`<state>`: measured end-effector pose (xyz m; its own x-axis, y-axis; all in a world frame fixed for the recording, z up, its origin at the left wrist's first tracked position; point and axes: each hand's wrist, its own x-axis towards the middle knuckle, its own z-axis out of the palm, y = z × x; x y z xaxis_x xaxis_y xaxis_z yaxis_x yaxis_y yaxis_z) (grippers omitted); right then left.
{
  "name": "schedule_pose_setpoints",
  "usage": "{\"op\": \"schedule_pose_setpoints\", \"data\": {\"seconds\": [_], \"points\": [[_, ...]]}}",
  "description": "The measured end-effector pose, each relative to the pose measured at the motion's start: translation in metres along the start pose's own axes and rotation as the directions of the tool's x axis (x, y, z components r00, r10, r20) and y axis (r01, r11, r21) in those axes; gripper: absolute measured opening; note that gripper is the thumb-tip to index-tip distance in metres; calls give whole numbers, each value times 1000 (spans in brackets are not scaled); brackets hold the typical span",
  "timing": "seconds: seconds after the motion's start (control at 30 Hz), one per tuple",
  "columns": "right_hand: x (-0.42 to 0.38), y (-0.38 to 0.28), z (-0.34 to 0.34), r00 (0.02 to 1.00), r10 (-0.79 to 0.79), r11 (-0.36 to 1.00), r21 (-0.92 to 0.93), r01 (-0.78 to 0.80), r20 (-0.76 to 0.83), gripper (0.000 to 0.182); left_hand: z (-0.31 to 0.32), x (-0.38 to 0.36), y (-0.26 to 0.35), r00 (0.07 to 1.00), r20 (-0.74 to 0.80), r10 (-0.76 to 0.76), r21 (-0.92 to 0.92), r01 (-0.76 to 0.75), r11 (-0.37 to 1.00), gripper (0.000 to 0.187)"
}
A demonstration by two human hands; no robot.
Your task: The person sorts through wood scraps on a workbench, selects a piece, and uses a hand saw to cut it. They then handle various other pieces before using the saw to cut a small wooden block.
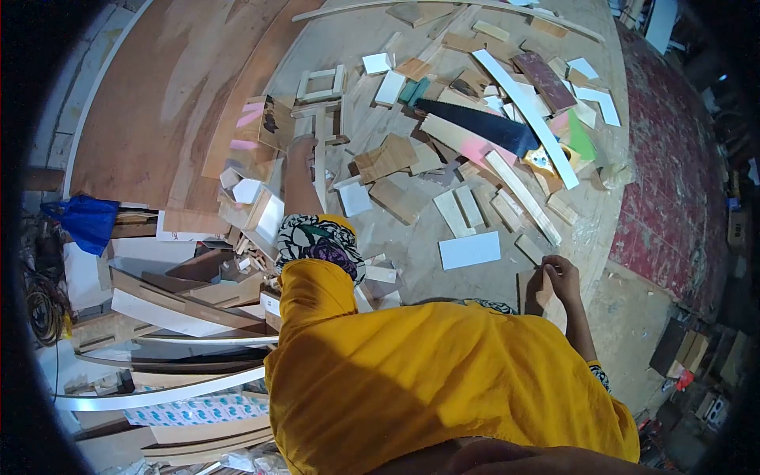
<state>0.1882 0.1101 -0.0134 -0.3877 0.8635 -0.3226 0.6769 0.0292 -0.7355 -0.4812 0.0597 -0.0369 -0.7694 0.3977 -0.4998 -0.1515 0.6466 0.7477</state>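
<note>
My left hand reaches forward to a small pale wooden frame, at its near left side. A thin upright wood strip stands just right of the hand. The left fingers are small and partly hidden, so their grip does not show clearly. A second small square frame lies beyond. My right hand is near the right edge of the work surface, fingers bent and closed together. Beside its fingertips is a brown wood block; whether anything sits between the fingers is not visible.
A handsaw lies among many offcuts. A long white strip crosses near its handle. A white rectangular piece lies in front of me. At left are a large plywood sheet, a blue bag and stacked boards.
</note>
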Motion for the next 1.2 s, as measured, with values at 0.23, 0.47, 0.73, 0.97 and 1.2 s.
{"op": "schedule_pose_setpoints", "data": {"seconds": [0.23, 0.47, 0.73, 0.97, 1.2], "points": [[1, 4, 2, 1000, -16, 1000, -4, 16, -12, 18, -2, -12, 14, 988, 113, -107, -56, 114, 992, 38], [3, 6, 2, 1000, -13, 1000, -25, 12, -6, 17, -6, 17, 4, 984, 141, -111, 43, 106, 993, 35], [4, 3, 1, 1000, -18, 998, -63, 18, 7, 14, -6, 11, 5, 989, 126, -76, 8, 76, 997, 34], [6, 5, 2, 1000, -13, 1000, -16, 13, -2, 14, -9, 14, 4, 979, 182, -94, -75, 110, 991, 32], [6, 2, 2, 999, -27, 999, -34, 26, -21, 15, -3, -28, 24, 983, 151, -106, -133, 126, 983, 22]]}}
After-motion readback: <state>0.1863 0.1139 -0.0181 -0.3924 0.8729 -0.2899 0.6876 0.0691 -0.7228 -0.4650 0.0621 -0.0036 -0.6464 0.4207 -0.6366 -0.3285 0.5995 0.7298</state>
